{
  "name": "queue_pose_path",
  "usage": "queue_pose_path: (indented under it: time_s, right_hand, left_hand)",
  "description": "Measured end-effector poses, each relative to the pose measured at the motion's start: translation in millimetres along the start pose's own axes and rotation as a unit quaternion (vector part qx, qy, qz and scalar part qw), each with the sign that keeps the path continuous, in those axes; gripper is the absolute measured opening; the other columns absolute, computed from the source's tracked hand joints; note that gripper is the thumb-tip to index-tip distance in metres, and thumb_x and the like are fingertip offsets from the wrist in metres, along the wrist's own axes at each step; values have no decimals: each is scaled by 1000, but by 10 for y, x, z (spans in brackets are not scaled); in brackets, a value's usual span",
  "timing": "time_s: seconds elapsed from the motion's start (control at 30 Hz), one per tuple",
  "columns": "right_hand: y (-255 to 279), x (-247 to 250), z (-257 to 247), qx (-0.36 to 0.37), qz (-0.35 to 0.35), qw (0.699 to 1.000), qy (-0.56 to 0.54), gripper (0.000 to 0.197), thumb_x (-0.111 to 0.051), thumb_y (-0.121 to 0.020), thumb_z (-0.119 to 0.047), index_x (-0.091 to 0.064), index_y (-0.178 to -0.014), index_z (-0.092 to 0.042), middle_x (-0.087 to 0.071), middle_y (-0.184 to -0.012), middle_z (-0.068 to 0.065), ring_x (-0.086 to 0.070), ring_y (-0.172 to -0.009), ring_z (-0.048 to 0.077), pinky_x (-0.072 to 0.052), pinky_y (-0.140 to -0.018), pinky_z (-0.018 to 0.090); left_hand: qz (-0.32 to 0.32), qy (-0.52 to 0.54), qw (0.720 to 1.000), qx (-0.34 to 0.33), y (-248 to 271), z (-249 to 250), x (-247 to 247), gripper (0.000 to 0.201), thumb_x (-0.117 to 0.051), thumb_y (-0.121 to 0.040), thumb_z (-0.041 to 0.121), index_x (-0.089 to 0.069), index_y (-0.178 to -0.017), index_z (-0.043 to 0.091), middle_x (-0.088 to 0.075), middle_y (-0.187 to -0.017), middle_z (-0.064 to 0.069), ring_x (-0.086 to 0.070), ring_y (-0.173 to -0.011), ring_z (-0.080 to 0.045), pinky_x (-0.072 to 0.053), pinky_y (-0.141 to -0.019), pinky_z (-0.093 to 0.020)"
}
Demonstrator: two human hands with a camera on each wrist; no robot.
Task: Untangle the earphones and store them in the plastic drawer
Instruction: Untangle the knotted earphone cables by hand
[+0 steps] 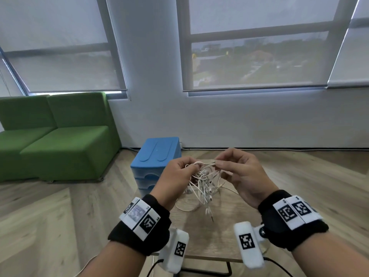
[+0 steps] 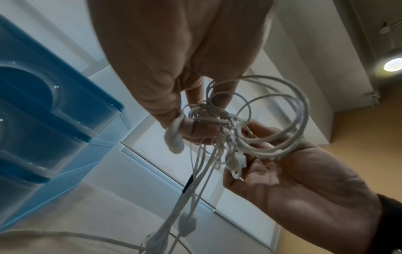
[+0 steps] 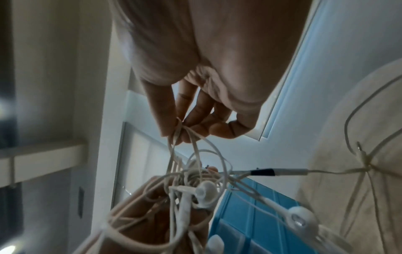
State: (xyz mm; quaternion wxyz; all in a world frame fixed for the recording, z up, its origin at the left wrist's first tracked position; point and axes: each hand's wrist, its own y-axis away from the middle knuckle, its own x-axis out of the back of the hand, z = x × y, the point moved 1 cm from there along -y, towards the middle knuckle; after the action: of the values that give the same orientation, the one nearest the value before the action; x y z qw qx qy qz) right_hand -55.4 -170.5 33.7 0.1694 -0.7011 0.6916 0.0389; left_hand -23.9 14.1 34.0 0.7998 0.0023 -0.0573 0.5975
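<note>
A knot of white earphones (image 1: pixel 203 181) hangs between both hands above a small wooden table (image 1: pixel 225 232). My left hand (image 1: pixel 177 174) pinches cords at the top left of the tangle, and an earbud (image 2: pixel 174 142) dangles beside its thumb. My right hand (image 1: pixel 233 168) pinches a few strands (image 3: pixel 180 132) at the top right. Loose cables and a plug trail down onto the table. The blue plastic drawer unit (image 1: pixel 157 156) stands just behind the left hand, at the table's far left. Its translucent drawers (image 2: pixel 43 120) look closed.
A green sofa (image 1: pixel 54 136) stands to the left on the wooden floor. A white wall with blinded windows (image 1: pixel 257 47) runs behind the table. Black cables from the wrist cameras hang by the table's near edge.
</note>
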Motion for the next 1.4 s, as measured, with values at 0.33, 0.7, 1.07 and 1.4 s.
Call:
queue_pose_path:
  time_s: [0.33,0.7,1.07,1.4]
  right_hand:
    - [-72,-175,-126,171,-27,851,496,10,-80,-80,-20,-74,-73,-22,-69,-64,-10,-64,-64,5,-48,-59,17]
    - [-13,-179,-117,146,15,874,463,17,-67,-94,-16,-63,-78,-19,-65,-71,-3,-60,-69,14,-48,-66,28]
    - [-44,-57,-176,-103,-27,980,-168,25,-41,-93,-14,-55,-73,-15,-64,-77,9,-58,-78,22,-40,-71,35]
    - [-77,19,-136,-36,-30,962,-269,25,-35,-98,-14,-45,-76,-22,-63,-136,22,-64,-119,34,-43,-91,45]
  left_hand:
    - [27,-92,995,-23,17,-33,-7,18,-66,-98,17,-77,-86,9,-66,-69,0,-57,-61,-9,-48,-62,-24]
    - [38,-61,997,6,-2,-69,8,24,-62,-99,11,-80,-83,13,-67,-66,0,-56,-61,-11,-45,-59,-25]
    - [-29,-25,999,13,21,-16,6,30,-49,-102,4,-78,-95,10,-66,-68,2,-52,-53,-6,-42,-52,-21]
    - [-15,-26,999,27,-28,-32,-1,24,-51,-103,8,-73,-97,1,-69,-76,-2,-57,-65,-13,-45,-61,-27]
